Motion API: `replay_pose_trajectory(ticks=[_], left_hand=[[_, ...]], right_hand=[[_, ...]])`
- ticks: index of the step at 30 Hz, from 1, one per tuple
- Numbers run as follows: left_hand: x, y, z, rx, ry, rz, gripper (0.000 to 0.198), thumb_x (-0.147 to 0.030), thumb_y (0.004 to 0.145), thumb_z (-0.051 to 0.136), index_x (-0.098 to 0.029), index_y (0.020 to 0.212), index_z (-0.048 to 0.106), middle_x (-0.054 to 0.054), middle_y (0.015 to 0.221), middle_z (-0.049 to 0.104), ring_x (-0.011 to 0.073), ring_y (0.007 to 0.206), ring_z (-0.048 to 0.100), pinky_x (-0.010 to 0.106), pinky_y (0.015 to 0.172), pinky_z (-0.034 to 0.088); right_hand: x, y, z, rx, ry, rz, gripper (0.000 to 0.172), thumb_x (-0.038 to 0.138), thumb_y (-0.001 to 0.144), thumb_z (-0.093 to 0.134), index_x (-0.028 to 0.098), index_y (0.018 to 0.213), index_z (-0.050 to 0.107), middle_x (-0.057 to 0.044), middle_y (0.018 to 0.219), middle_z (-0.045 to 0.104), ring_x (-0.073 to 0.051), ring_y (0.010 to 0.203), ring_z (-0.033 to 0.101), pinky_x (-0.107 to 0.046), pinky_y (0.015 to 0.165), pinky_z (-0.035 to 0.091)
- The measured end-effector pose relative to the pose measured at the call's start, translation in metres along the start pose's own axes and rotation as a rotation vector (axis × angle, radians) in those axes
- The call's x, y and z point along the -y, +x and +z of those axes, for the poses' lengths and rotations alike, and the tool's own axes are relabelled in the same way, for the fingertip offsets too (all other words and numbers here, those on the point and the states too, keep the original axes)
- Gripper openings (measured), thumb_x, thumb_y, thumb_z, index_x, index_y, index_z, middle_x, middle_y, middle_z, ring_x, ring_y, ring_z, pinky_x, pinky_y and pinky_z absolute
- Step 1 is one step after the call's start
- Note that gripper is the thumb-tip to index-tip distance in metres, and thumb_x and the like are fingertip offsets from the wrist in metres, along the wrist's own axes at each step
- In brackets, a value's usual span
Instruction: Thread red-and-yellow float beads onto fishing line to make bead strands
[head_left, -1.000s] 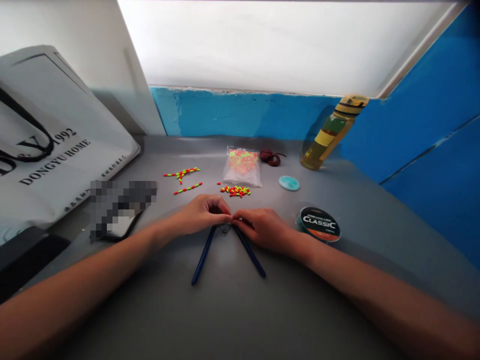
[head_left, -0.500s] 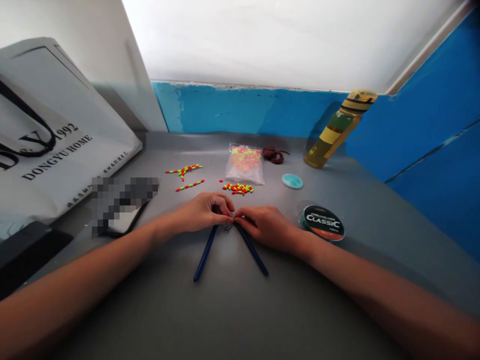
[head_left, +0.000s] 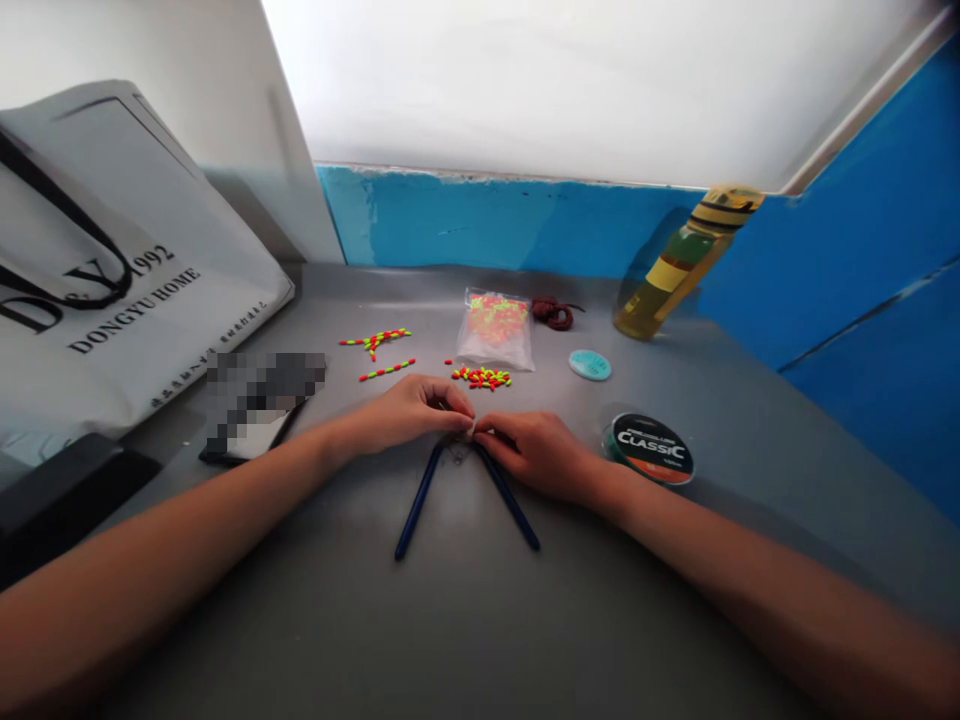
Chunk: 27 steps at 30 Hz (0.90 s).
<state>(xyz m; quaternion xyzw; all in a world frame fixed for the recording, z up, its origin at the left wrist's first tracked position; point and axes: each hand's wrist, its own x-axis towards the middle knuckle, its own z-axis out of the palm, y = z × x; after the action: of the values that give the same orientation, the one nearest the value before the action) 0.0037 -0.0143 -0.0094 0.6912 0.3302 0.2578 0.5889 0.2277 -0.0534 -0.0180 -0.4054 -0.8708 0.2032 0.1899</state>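
My left hand [head_left: 412, 412] and my right hand [head_left: 538, 450] meet fingertip to fingertip in the middle of the table. Both are closed in a pinch, with a tiny pale bit at the fingertips, too small to name. Just below them lies a pair of blue-handled pliers [head_left: 417, 503], its handles spread towards me and its head partly covered by my hands. Beyond my fingers is a heap of red and yellow-green oval beads [head_left: 484, 379], with one red bead [head_left: 448, 362] apart from it.
Short bead rows [head_left: 386, 370] lie left of a clear bag of beads [head_left: 496, 330]. Dark red cord [head_left: 553, 314], a light blue disc [head_left: 590, 365], a line spool [head_left: 651, 450] and a bottle [head_left: 660, 285] stand rightward. A pixelated dark object [head_left: 259, 430] and white shopping bag [head_left: 187, 200] are left.
The whole view has shifted slightly, so things appear a little further right. My hands stay pinched together, and a pale bit now shows at the fingertips.
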Motion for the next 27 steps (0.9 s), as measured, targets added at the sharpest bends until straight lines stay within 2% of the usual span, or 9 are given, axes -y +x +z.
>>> replay_pose_trajectory(ticks=[7,10,14,17,20,22,23,25,27], left_hand=[[-0.007,0.002,-0.005,-0.111,-0.226,-0.065,0.016,-0.026,0.082,0.073,-0.013,0.088,0.066,0.005,0.091,0.073,0.0064,0.065,0.056,0.02,0.057,0.041],[-0.006,0.003,-0.009,-0.082,-0.361,-0.101,0.015,-0.023,0.083,0.073,-0.013,0.088,0.064,0.005,0.096,0.073,0.0055,0.065,0.056,0.02,0.059,0.042],[-0.002,0.006,-0.016,-0.013,-0.463,-0.125,0.019,-0.023,0.082,0.076,-0.014,0.09,0.062,0.004,0.094,0.072,0.0073,0.071,0.061,0.022,0.065,0.045],[0.002,0.007,-0.017,-0.036,-0.527,-0.147,0.02,-0.023,0.081,0.078,-0.014,0.089,0.061,0.003,0.088,0.071,0.0084,0.073,0.064,0.024,0.07,0.048],[0.004,0.009,-0.016,-0.067,-0.552,-0.145,0.021,-0.02,0.08,0.079,-0.013,0.087,0.061,0.003,0.086,0.071,0.0092,0.074,0.065,0.024,0.071,0.048],[0.004,0.009,-0.015,-0.074,-0.562,-0.144,0.021,-0.019,0.079,0.079,-0.013,0.087,0.061,0.004,0.086,0.071,0.0102,0.076,0.065,0.025,0.072,0.048],[0.004,0.01,-0.015,-0.075,-0.566,-0.148,0.022,-0.019,0.079,0.08,-0.013,0.087,0.061,0.004,0.086,0.071,0.0106,0.077,0.066,0.025,0.073,0.048],[0.004,0.01,-0.016,-0.081,-0.573,-0.157,0.023,-0.02,0.078,0.081,-0.013,0.087,0.061,0.004,0.086,0.071,0.0106,0.077,0.066,0.025,0.074,0.049],[0.004,0.01,-0.016,-0.087,-0.579,-0.159,0.025,-0.022,0.077,0.082,-0.012,0.087,0.061,0.003,0.085,0.07,0.0099,0.076,0.066,0.024,0.073,0.049]], right_hand=[[0.0,0.0,0.004,-0.078,0.009,0.036,0.024,0.028,0.099,0.05,0.022,0.108,0.071,-0.006,0.1,0.078,-0.02,0.086,0.072,-0.028,0.076,0.047],[0.004,0.002,0.004,-0.069,-0.015,0.042,0.024,0.028,0.1,0.05,0.023,0.107,0.073,-0.007,0.101,0.077,-0.02,0.089,0.071,-0.029,0.077,0.048],[0.003,0.006,-0.005,0.044,0.022,0.05,0.026,0.029,0.1,0.049,0.025,0.105,0.075,-0.004,0.098,0.077,-0.019,0.087,0.07,-0.029,0.077,0.049],[0.004,0.006,-0.02,0.102,-0.035,0.119,0.026,0.027,0.099,0.05,0.023,0.107,0.074,-0.007,0.103,0.076,-0.022,0.089,0.07,-0.033,0.078,0.05],[0.018,0.002,-0.035,-0.084,-0.353,0.127,0.036,0.02,0.089,0.062,0.016,0.125,0.066,-0.017,0.127,0.066,-0.034,0.112,0.063,-0.045,0.092,0.046],[0.035,-0.003,-0.04,-0.138,-0.449,0.081,0.03,0.024,0.094,0.056,0.017,0.122,0.066,-0.017,0.127,0.066,-0.034,0.115,0.06,-0.046,0.096,0.042],[0.045,-0.005,-0.041,-0.066,-0.456,0.119,0.025,0.028,0.098,0.05,0.018,0.111,0.069,-0.015,0.114,0.071,-0.032,0.105,0.065,-0.044,0.09,0.045],[0.061,-0.008,-0.038,0.221,-0.434,0.285,0.03,0.039,0.099,0.047,0.019,0.095,0.07,-0.013,0.088,0.074,-0.029,0.081,0.07,-0.038,0.071,0.047],[0.07,-0.009,-0.034,0.384,-0.402,0.347,0.03,0.042,0.096,0.051,0.018,0.107,0.066,-0.013,0.09,0.075,-0.03,0.08,0.07,-0.036,0.065,0.045]])
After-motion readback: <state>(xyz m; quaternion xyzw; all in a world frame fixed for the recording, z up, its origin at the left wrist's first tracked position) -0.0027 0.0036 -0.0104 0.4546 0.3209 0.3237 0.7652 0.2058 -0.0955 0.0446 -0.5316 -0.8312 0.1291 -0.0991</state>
